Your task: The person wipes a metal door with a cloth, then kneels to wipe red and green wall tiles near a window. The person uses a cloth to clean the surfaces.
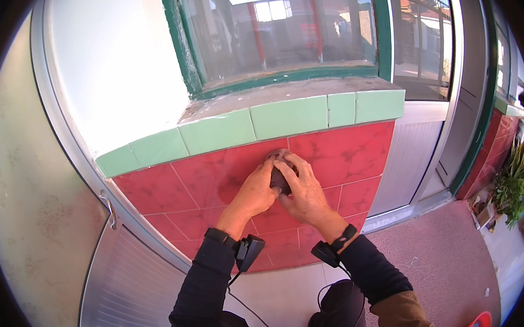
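Note:
Both my hands are closed around a dark purplish-brown bundle (279, 180), which looks like a wadded cloth. It is in front of the red tiled wall (347, 154), below the window sill; the fingers hide part of it, and I cannot tell whether it touches the tiles. My left hand (255, 193) grips its left side, thumb low and fingers over the top. From the right, my right hand (308, 192) curls its fingers over it, thumb underneath. A darker red patch (229, 186) shows on the tiles left of the bundle.
Pale green tiles (288, 118) edge the sill under a green-framed window (281, 32). A metal-framed door with a handle (108, 209) stands left, another door (405, 154) right. Cables (253, 314) hang from wrist devices. Potted plants (513, 188) and a red rim (481, 320) lie right.

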The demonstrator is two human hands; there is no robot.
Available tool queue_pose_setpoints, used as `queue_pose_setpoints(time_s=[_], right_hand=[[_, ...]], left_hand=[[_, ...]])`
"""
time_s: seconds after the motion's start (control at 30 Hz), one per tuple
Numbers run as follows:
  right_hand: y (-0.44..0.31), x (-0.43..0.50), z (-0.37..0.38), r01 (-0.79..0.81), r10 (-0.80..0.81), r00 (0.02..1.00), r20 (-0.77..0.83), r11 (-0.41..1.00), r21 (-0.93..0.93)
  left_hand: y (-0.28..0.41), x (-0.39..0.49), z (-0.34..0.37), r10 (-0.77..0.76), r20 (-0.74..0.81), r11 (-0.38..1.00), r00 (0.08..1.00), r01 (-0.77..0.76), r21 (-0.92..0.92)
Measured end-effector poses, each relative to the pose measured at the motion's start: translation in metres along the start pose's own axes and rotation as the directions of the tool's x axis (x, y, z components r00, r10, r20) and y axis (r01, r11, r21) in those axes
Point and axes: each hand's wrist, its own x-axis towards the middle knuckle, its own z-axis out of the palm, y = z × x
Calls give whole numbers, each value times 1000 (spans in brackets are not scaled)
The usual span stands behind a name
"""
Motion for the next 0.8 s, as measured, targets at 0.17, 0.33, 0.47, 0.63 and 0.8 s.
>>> queue_pose_setpoints(time_s=[0.17, 0.33, 0.47, 0.63, 0.8], right_hand=[[3, 11, 17, 40, -51, 988, -148, 996, -74], [2, 17, 23, 78, -104, 974, -202, 988, -132], [1, 18, 28, 43, -73, 976, -207, 988, -148], [11, 18, 22, 78, -111, 983, -147, 974, -213], [40, 9, -11, 90, -125, 981, -151, 971, -223]], left_hand=[[20, -2, -21, -188, 62, 978, 980, 180, 108], [50, 5, -73, 324, -433, 896, 841, -126, 425], [46, 50, -115, 556, -533, 758, 638, -125, 641], [16, 90, -114, 547, -584, 742, 600, -25, 670], [-8, 97, -106, 560, -645, 769, 521, -35, 639]])
